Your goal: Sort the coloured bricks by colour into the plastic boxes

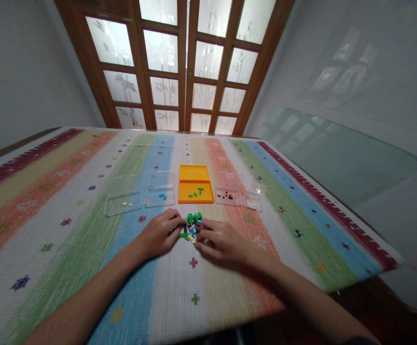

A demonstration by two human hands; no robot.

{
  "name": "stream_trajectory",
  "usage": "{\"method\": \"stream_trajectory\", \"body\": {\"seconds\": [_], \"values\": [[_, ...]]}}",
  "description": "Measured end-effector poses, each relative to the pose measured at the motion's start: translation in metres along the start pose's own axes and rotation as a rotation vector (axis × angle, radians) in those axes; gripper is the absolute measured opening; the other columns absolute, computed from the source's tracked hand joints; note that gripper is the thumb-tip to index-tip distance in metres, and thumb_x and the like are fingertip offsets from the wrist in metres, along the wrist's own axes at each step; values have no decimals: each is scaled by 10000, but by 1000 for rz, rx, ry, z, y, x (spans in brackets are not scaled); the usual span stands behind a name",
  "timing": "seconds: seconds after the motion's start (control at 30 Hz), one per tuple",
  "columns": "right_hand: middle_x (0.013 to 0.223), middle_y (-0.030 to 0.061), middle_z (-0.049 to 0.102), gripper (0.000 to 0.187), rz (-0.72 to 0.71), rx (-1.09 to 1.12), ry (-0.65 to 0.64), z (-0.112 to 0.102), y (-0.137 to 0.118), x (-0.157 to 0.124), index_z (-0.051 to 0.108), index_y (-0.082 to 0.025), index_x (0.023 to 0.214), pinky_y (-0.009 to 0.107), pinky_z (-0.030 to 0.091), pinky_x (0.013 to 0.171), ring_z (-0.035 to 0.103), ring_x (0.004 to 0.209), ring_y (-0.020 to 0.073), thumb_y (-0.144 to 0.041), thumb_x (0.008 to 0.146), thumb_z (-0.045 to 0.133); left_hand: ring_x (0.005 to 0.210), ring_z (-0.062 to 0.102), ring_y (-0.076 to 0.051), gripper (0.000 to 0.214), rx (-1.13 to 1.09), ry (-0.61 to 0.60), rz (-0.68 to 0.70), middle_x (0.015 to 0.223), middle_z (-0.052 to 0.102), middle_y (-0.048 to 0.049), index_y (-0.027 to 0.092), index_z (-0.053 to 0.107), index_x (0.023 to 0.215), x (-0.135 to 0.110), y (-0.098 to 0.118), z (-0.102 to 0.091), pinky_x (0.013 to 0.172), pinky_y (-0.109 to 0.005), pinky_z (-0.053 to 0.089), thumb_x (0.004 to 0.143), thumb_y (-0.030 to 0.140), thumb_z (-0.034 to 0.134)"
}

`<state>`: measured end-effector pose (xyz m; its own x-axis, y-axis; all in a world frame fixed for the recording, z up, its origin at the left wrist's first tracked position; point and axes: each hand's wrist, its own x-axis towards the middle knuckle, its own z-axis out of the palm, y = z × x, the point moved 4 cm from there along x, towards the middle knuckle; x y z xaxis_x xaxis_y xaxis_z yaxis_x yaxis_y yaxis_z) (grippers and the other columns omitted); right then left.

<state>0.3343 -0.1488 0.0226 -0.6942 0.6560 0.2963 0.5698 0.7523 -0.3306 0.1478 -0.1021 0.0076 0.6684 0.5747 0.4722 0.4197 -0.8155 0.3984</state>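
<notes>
A heap of small toy building bricks (194,223) in green, white, blue, brown and yellow lies on the striped tablecloth between my hands. At its left edge is my left hand (162,233), fingers bent and drawn together, the tips against the bricks. My right hand (217,238) reaches in from the other side with curled fingers, its thumb and index close together at the heap. Whatever is between the fingertips of either hand is too small and partly hidden to make out. A longer green brick (183,235) lies nearest the left fingertips.
Beyond the heap stands an open orange box (196,201) with several green bricks. Clear boxes flank it: one with blue bricks (163,196), one with brown bricks (226,195), and outer ones holding pale pieces (125,203) and yellow-white pieces (251,201). The tablecloth (172,297) covers the table.
</notes>
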Motion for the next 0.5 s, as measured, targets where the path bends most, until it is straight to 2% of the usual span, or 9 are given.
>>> {"method": "stream_trajectory", "body": {"seconds": [0.1, 0.2, 0.3, 0.4, 0.5], "values": [[916, 59, 630, 174, -4, -7, 57, -13, 13, -2, 697, -173, 958, 280, 439, 661, 571, 757, 155, -255, 990, 548, 860, 626, -193, 231, -4, -1, 2, 917, 655, -75, 175, 707, 999, 0, 0, 0, 760, -314, 537, 956, 132, 485], [911, 61, 631, 190, 19, -45, 152, -37, 32, -6, 699, -177, 937, 275, 439, 671, 580, 763, 155, -248, 998, 534, 865, 630, -194, 239, -1, -2, 2, 924, 657, -77, 174, 711, 1001, 0, 0, 0, 769, -315, 539, 957, 135, 480], [885, 55, 635, 192, 125, -54, 317, -71, 57, -17, 687, -183, 901, 283, 440, 690, 579, 763, 161, -276, 998, 550, 867, 631, -196, 253, 1, -7, 1, 928, 660, -81, 170, 715, 1003, 0, 0, -1, 776, -322, 543, 954, 134, 469], [845, 44, 618, 196, 274, -92, 393, -99, 84, -34, 700, -187, 899, 280, 415, 641, 534, 662, 146, -323, 981, 585, 863, 630, -199, 257, -5, -9, 4, 922, 657, -79, 172, 714, 1001, 0, 0, -1, 766, -325, 543, 955, 136, 464], [820, 43, 612, 215, 411, -151, 416, -117, 108, -54, 705, -183, 889, 279, 391, 605, 496, 596, 136, -348, 958, 586, 856, 631, -202, 253, -4, -5, 6, 921, 655, -82, 166, 709, 997, 0, -1, 0, 762, -326, 541, 960, 139, 460]]}}
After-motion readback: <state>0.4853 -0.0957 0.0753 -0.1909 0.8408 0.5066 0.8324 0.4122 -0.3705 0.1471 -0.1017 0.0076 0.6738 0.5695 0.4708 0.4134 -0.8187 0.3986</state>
